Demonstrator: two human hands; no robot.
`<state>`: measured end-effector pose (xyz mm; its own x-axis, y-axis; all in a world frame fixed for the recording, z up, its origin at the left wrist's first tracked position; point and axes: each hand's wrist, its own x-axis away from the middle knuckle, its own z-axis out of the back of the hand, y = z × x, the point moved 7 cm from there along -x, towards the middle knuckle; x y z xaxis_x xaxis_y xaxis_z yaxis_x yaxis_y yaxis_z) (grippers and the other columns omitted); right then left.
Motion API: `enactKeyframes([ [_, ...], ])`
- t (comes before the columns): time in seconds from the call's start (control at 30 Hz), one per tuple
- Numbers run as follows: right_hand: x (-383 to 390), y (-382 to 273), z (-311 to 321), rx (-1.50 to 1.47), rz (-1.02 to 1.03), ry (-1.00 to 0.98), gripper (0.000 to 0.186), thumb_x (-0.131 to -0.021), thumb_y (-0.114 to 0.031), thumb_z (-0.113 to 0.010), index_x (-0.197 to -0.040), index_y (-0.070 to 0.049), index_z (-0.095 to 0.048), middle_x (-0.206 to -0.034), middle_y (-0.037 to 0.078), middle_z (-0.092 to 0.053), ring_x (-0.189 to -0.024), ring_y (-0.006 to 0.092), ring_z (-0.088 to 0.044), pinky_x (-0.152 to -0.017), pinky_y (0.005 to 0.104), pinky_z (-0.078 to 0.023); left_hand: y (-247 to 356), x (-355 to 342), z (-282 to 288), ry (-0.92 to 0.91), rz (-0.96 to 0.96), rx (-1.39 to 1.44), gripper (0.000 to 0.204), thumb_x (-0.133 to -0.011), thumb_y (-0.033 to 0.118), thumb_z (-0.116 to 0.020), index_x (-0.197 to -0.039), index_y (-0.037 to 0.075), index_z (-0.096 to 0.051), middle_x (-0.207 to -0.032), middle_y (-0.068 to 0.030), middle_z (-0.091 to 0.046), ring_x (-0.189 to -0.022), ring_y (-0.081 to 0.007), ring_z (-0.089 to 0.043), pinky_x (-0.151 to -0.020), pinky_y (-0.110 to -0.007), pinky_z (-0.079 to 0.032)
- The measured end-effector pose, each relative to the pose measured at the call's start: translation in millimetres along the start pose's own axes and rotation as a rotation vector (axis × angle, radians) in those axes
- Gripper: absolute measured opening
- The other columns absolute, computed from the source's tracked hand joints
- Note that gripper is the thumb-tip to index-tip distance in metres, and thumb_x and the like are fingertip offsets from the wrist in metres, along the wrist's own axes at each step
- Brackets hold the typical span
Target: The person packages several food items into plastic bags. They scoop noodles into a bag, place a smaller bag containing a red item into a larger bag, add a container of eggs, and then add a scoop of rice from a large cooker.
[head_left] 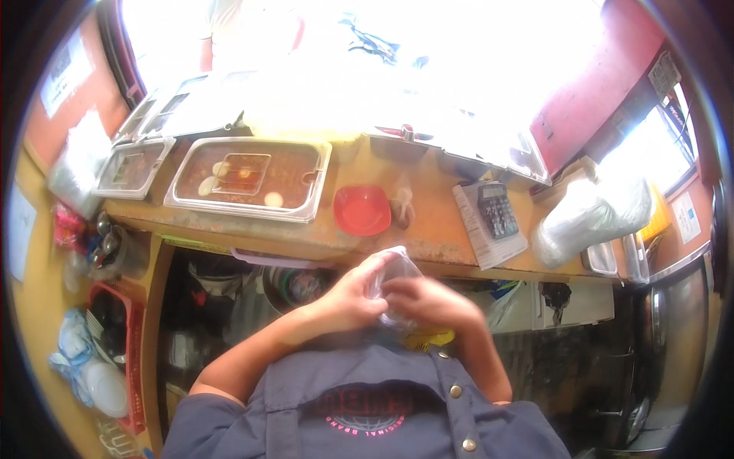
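In front of my chest, below the counter's front edge, my left hand (359, 297) is closed on a clear plastic bag (401, 268), thumb and fingers pinching its side. My right hand (430, 303) meets the bag from the other side. Its fingers are bent against the plastic and a little blurred; whether any of them are inside the bag I cannot tell. Just beyond the hands, a red bowl (362, 210) sits on the counter, with a small pale crumpled thing (403, 205) to its right.
A lidded steel pan (316, 197) with eggs in reddish sauce stands left of the bowl, a smaller pan (115, 170) beyond it. A calculator (498, 208) lies on papers (475, 233) to the right, near bundled plastic bags (569, 226). A red basket (136, 344) holds dishes at far left.
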<state>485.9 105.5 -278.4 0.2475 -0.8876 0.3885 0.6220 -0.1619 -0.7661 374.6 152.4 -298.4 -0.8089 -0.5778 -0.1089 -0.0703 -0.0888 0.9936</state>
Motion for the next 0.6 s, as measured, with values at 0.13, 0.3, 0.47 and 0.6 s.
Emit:
enactKeyframes([
  [0.13, -13, 8, 90, -0.271, 0.129, 0.474, 0.019, -0.089, -0.012, -0.055, -0.1, -0.001, -0.065, -0.093, 0.01, -0.068, -0.083, 0.0188, -0.067, -0.07, 0.0313, -0.054, -14, 14, -4, -0.022, 0.094, 0.06, 0.077, -0.075, -0.006, -0.054, -0.147, -0.004, -0.028, -0.145, -0.0119, -0.04, -0.133, -0.0171, -0.038, -0.112, -0.029, -0.028],
  [0.3, -80, 38, 92, 0.633, 0.374, 0.893, 0.03, -0.085, -0.016, -0.06, -0.112, -0.002, -0.056, -0.106, 0.011, -0.065, -0.086, 0.0234, -0.065, -0.07, 0.0334, -0.054, 10, 17, -3, 0.013, 0.082, 0.025, 0.075, -0.075, -0.003, -0.056, -0.146, -0.004, -0.03, -0.144, -0.0147, -0.04, -0.134, -0.0199, -0.037, -0.111, -0.03, -0.031],
  [0.47, -84, 102, 106, -0.021, -0.068, 0.805, 0.035, -0.083, -0.017, -0.06, -0.114, -0.001, -0.054, -0.108, 0.015, -0.063, -0.089, 0.0239, -0.064, -0.08, 0.034, -0.052, 12, 38, 18, 0.121, 0.112, -0.029, 0.076, -0.075, -0.002, -0.056, -0.146, -0.004, -0.03, -0.14, -0.0123, -0.044, -0.129, -0.0159, -0.041, -0.106, -0.028, -0.034],
  [0.6, -47, 63, 56, -0.887, 0.088, 0.337, 0.043, -0.082, -0.006, -0.056, -0.125, 0.001, -0.052, -0.112, 0.014, -0.061, -0.09, 0.0186, -0.063, -0.074, 0.0309, -0.052, 7, 44, 24, 0.16, 0.119, 0.069, 0.075, -0.076, -0.001, -0.057, -0.146, -0.003, -0.031, -0.136, -0.0125, -0.047, -0.125, -0.0174, -0.045, -0.103, -0.029, -0.038],
])
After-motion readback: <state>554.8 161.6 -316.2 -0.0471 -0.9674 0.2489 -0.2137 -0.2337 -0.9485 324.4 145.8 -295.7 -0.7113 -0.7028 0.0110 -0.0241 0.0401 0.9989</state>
